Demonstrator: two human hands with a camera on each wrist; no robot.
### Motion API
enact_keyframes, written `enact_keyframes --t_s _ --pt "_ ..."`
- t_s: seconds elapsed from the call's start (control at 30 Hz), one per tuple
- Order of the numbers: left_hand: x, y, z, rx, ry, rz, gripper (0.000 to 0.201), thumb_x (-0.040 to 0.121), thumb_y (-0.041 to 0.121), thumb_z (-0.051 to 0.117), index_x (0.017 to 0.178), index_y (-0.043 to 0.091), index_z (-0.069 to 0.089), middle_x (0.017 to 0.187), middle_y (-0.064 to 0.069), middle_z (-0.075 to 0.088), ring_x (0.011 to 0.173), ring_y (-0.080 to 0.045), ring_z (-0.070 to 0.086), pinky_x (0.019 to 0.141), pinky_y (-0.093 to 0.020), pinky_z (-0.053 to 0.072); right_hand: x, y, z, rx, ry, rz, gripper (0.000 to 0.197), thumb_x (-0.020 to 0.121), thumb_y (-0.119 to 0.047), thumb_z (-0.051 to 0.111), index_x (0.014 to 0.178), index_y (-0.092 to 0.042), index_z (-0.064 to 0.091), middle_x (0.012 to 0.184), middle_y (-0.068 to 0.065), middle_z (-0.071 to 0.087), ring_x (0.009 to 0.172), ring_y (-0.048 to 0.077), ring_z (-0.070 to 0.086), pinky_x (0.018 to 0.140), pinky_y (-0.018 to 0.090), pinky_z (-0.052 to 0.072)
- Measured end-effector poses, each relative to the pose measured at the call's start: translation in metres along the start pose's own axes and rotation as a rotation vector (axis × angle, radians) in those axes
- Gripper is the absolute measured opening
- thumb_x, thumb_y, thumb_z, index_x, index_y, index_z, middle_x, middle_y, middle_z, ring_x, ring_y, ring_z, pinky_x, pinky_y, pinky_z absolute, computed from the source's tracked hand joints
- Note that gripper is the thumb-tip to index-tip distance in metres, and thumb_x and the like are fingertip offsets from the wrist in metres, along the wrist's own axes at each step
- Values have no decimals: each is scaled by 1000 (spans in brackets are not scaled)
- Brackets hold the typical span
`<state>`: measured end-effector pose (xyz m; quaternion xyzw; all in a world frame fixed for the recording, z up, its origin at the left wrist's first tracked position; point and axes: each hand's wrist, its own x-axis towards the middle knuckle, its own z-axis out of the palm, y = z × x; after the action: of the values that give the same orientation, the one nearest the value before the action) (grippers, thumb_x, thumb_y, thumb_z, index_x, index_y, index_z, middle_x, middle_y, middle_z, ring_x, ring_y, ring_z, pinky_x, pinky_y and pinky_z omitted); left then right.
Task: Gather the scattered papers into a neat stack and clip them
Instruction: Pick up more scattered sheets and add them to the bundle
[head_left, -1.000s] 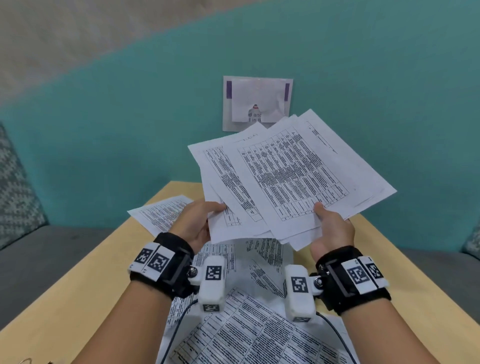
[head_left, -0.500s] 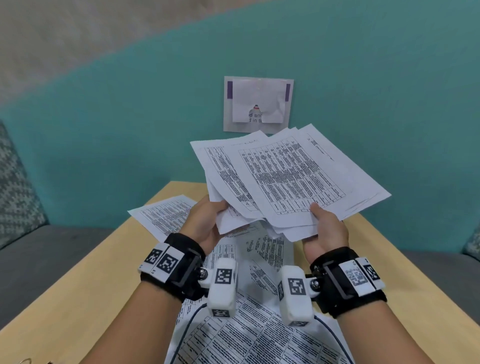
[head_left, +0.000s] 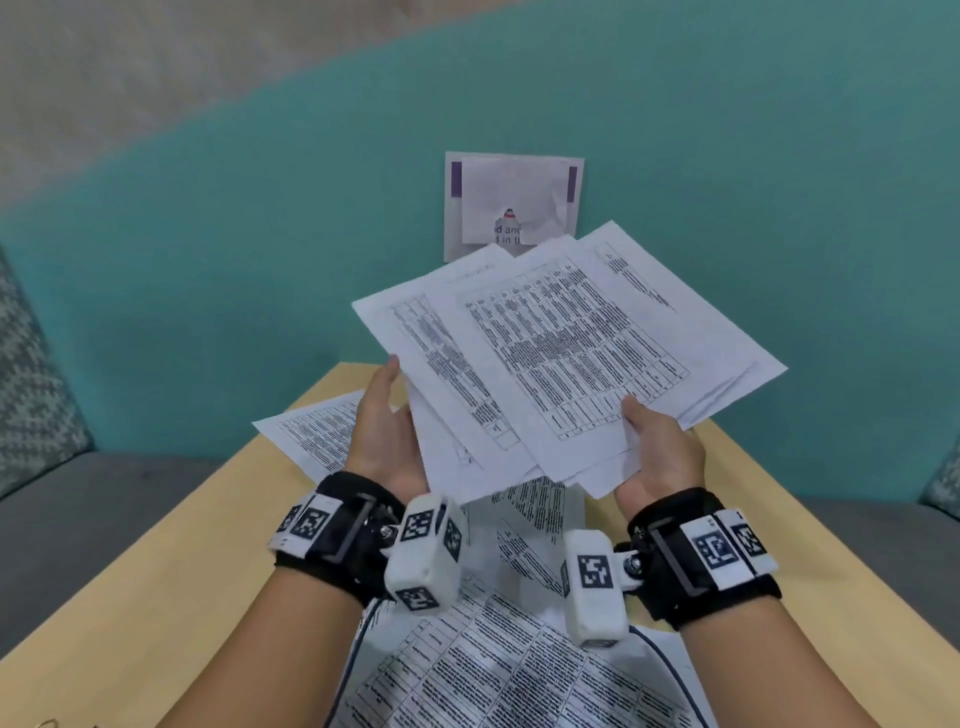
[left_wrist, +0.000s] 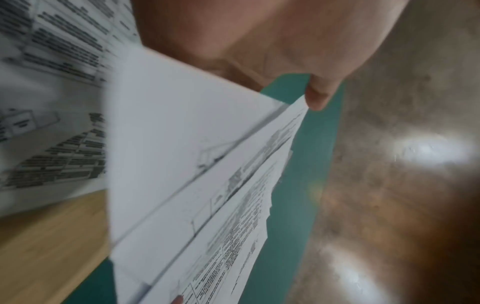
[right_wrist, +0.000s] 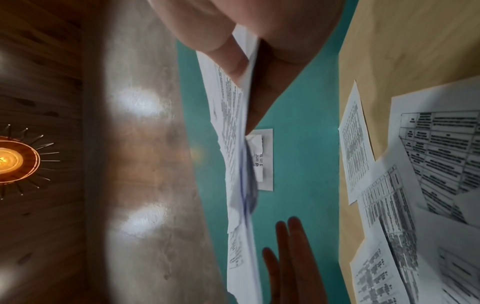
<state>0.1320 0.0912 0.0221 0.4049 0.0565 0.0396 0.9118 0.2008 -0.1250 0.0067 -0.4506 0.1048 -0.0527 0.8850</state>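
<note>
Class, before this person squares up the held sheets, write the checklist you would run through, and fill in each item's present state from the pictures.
1. Right hand grips the held sheets: ok.
2. Left hand placed flat at the bundle's side edge, fingers straight: ok.
3. Held sheets' edges aligned: not ok, fanned out.
4. All papers gathered: not ok, loose sheets lie on the table.
5. Clip within reach: cannot tell.

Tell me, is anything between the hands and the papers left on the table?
Yes. The fanned bundle, pinched by the right hand with the left hand flat at its edge, hangs above the loose sheets on the table.
</note>
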Motion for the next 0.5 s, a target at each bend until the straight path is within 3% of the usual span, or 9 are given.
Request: enact_keyframes --t_s 0.1,0.13,0.17,0.23,0.3,0.4,0.5 --pt "-10 1 8 6 -50 20 43 98 40 56 131 13 66 113 -16 77 92 -34 77 61 -47 63 -2 6 4 9 -37 2 37 87 -6 73 123 -5 63 114 16 73 95 34 74 80 56 60" --pt "-10 1 9 34 -13 12 44 91 31 66 131 13 65 111 -15 76 90 -36 76 54 -45 62 -3 8 4 15 -55 12 36 88 -6 72 122 -5 64 113 16 73 95 34 74 78 56 60" --pt "-10 1 9 66 26 -4 57 81 25 75 134 11 63 115 -16 73 92 -37 75 53 -47 61 -2 9 5 24 -69 26 35 88 -7 72 122 -4 64 112 16 74 95 35 74 77 56 61" --pt "-7 0 6 120 74 -51 74 69 20 85 138 9 60 124 -20 71 102 -41 73 68 -56 62 -4 11 6 42 -133 73 37 88 -11 72 124 -2 65 114 19 74 99 37 74 78 56 60" --pt "-6 -1 5 148 95 -78 65 75 16 84 136 4 63 126 -21 71 107 -40 72 85 -59 60 -7 12 8 49 -208 115 43 86 -16 73 126 -3 65 118 20 72 103 39 72 85 59 57" --pt "0 -3 2 161 129 -41 46 83 6 78 126 -5 67 120 -22 73 102 -39 74 90 -57 59 -9 14 8 61 -265 121 55 79 -20 77 130 -7 63 122 19 71 108 39 70 92 62 54" --pt "0 4 -1 205 148 57 43 78 -1 79 118 -11 68 115 -25 74 106 -42 72 95 -60 55 -8 10 6 46 -312 94 45 81 -11 75 124 -5 67 120 17 72 108 36 70 98 53 54"
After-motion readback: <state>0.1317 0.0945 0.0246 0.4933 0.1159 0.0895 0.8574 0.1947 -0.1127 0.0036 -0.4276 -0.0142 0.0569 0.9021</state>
